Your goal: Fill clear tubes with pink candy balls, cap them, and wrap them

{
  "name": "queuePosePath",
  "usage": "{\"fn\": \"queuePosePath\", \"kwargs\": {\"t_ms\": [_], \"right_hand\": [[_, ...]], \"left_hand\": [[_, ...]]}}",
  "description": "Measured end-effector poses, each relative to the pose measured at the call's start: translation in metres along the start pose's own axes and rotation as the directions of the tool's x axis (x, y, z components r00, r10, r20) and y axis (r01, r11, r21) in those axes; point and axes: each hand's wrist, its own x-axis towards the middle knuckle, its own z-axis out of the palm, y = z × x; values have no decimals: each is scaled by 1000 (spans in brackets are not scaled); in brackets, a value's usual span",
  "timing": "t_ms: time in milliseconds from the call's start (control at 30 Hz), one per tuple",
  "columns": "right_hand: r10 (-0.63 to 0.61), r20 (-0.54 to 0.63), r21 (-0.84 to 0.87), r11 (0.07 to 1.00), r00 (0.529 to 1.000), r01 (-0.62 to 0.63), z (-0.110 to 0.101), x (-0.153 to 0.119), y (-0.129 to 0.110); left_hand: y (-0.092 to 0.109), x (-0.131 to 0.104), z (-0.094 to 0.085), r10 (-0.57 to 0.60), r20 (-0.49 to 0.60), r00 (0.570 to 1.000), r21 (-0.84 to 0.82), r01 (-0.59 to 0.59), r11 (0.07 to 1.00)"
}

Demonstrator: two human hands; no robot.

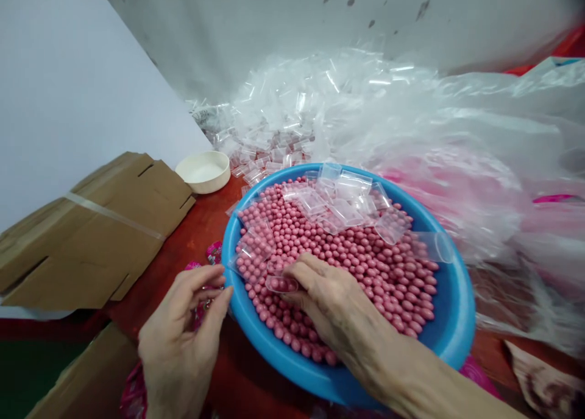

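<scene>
A blue basin [459, 321] full of small pink balls [329, 251] stands before me. My right hand [336, 300] is inside it, pinching a small clear plastic sleeve [282, 284] with a few pink balls in its open end. Just outside the basin's left rim is my left hand [185, 334]. Its fingers curl loosely, with a gap between thumb and fingertips, and I see nothing held. Several clear sleeves [345, 190] lie on the balls toward the far side. Shiny pink wrappers [214, 251] show behind my left hand, partly hidden by it.
A large heap of clear sleeves [292, 114] lies behind the basin, with crumpled plastic bags [457, 145] to the right. Near the far left rim sits a shallow white dish [205, 172]. Flattened cardboard [95, 230] rests on the red table [208, 224] at left.
</scene>
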Motion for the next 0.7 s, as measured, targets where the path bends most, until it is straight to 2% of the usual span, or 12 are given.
{"fn": "queuePosePath", "kwargs": {"t_ms": [167, 267, 367, 467, 533, 600, 700], "right_hand": [[-12, -18, 62, 998, 1000, 13, 22, 1, -1], [1, -6, 71, 997, 1000, -1, 24, 3, 2], [13, 21, 19, 1000, 1000, -13, 19, 4, 1], [-4, 45, -23, 1000, 999, 5, 14, 3, -3], [-1, 4, -46, 999, 1000, 1, 14, 3, -6], [7, -85, -69, 998, 996, -13, 10, 1, -7], [-30, -224, -153, 988, 974, -5, -10, -7, -1]], "left_hand": [[-6, 22, 7, 176, 52, 983, 213, -183, 960], [-7, 32, 15, 286, 102, 953, 328, -304, 895], [-7, 37, 19, 352, 146, 925, 333, -381, 863], [-7, 38, 22, 375, 137, 917, 314, -400, 861], [-7, 36, 23, 384, 125, 915, 323, -404, 856], [-7, 34, 25, 385, 116, 916, 335, -401, 853], [-7, 27, 24, 365, 87, 927, 318, -373, 871]]}}
